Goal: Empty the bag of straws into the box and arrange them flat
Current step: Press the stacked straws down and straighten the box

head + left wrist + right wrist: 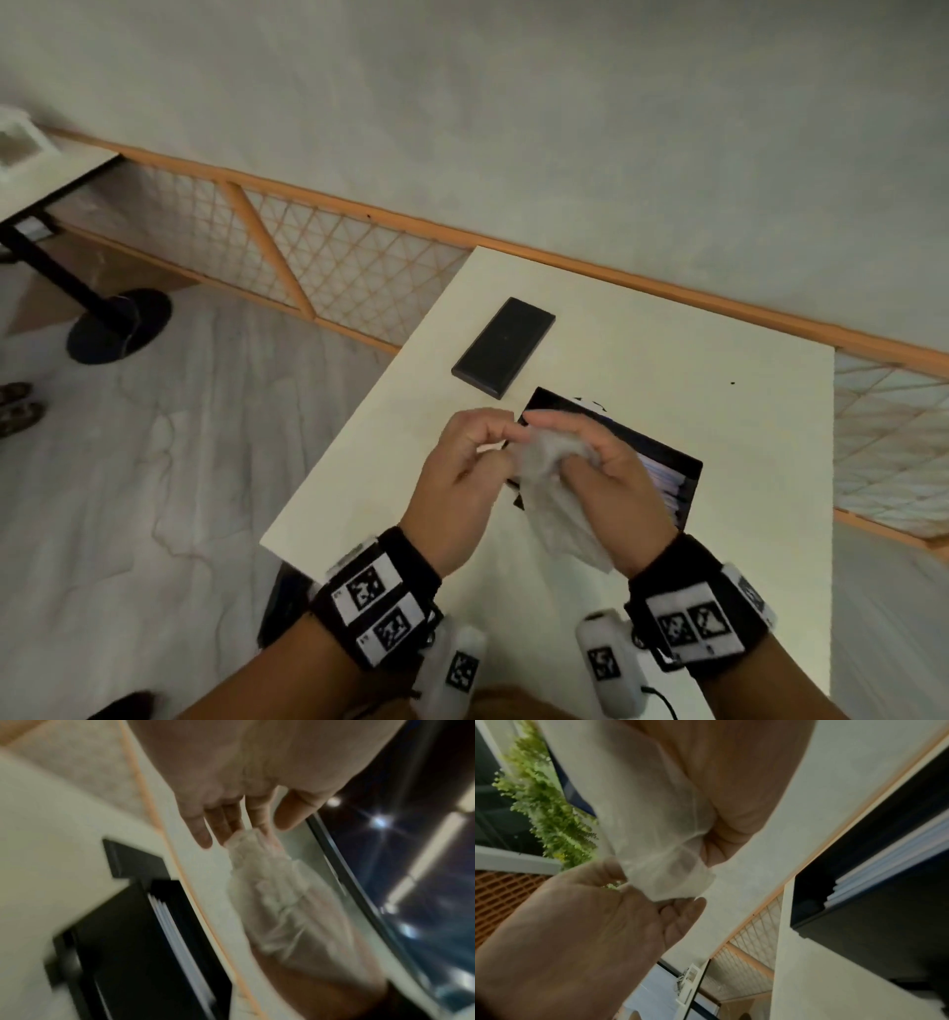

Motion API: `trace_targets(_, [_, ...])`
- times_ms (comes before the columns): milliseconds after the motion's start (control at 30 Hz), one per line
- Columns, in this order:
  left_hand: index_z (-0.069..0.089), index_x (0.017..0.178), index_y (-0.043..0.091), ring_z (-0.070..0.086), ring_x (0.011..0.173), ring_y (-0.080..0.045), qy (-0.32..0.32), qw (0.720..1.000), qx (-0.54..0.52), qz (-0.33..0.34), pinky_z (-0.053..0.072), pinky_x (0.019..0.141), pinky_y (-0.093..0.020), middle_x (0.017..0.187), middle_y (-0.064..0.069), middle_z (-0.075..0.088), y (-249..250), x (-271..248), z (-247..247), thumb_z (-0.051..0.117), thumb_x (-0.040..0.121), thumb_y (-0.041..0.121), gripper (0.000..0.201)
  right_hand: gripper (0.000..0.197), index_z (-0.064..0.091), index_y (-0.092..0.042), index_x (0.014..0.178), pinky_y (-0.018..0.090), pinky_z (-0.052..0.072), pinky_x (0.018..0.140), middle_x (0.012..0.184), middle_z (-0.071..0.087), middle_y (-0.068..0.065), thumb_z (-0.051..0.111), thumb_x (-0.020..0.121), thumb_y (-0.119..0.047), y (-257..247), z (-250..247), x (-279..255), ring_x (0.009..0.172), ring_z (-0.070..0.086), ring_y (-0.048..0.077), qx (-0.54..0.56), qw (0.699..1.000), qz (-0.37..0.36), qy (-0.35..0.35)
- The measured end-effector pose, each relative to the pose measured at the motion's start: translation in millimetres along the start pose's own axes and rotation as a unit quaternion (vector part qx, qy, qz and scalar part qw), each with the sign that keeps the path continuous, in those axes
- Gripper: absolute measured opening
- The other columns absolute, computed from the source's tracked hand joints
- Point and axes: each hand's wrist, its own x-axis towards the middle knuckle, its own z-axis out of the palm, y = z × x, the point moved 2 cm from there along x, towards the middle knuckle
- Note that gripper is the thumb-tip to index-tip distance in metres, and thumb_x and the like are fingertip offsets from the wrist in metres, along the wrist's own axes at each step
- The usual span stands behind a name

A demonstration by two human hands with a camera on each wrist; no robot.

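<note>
A crumpled, translucent white bag [552, 493] hangs between both hands above the near end of the black box [690, 475]. My left hand [488, 437] pinches the bag's upper edge; the right wrist view shows that pinch [664, 900] from below. My right hand [575, 447] has its fingers curled round the bag's bunched middle [670, 833]. White straws [665, 480] lie lengthwise in the box, seen as a flat stack [885, 866] and as pale lines [177, 939]. No straws show inside the bag [272, 892]. My hands hide the near part of the box.
The box's black lid [503, 347] lies on the cream table [719, 390] beyond the hands. The table's left edge drops to the floor. A wooden lattice rail [359, 267] runs behind. Another table [51, 174] and someone's shoes [18, 406] are at far left.
</note>
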Motion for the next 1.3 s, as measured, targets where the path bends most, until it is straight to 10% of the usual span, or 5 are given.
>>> trace_targets(133, [0.039,0.149,0.035,0.024,0.152,-0.006,-0.098,0.975,0.169,0.107,0.036,0.117,-0.026,0.163,0.013,0.021,3.5,-12.2,-11.3,0.076,0.087,0.046,0.073,0.026,0.068,-0.016,0.089,0.039,0.052,0.08,0.095,0.069,0.009,0.046,0.094,-0.005,-5.3,26.5,16.7,0.089,0.063,0.029,0.047,0.996,0.073,0.016])
trace_targets(300, [0.031,0.159,0.028,-0.011,0.158,-0.012,-0.139,0.936,0.283,0.158,0.016,0.127,-0.049,0.172,0.004,0.003,-7.2,-14.2,-23.7,0.071,0.094,0.046,0.078,0.017,0.057,-0.014,0.118,0.026,0.056,0.082,0.12,0.068,0.011,0.048,0.105,-0.019,2.5,73.4,32.4,0.109,0.067,0.022,0.148,0.974,0.165,0.04])
trace_targets(467, [0.037,0.156,0.012,0.018,0.156,-0.032,-0.068,0.909,0.335,0.24,0.013,0.125,-0.058,0.159,-0.014,0.036,-44.0,-1.9,-69.7,0.059,0.092,0.018,0.067,0.024,0.067,-0.012,0.097,0.028,0.06,0.071,0.087,0.074,0.001,0.046,0.104,-0.018,16.2,124.6,41.9,0.08,0.072,0.012,0.293,0.923,0.243,-0.052])
trace_targets(900, [0.051,0.099,0.015,0.058,0.078,-0.021,0.153,0.96,0.168,-0.165,0.045,0.07,-0.03,0.084,0.012,0.06,-245.6,34.0,-313.7,0.032,0.109,0.036,0.029,0.043,0.054,-0.033,0.141,0.043,0.046,0.109,0.132,0.067,-0.01,0.055,0.101,-0.017,67.5,249.6,70.8,0.119,0.066,0.015,-0.124,0.903,0.347,-0.22])
trace_targets(1300, [0.048,0.142,0.0,0.054,0.123,-0.045,0.027,0.836,0.214,-0.505,0.044,0.103,-0.05,0.135,-0.028,0.056,-453.6,7.5,-422.5,0.06,0.099,0.027,0.052,0.033,0.071,-0.042,0.115,0.041,0.058,0.093,0.12,0.074,0.0,0.075,0.083,-0.048,74.2,218.2,35.7,0.106,0.072,0.019,-0.253,0.853,0.448,-0.085])
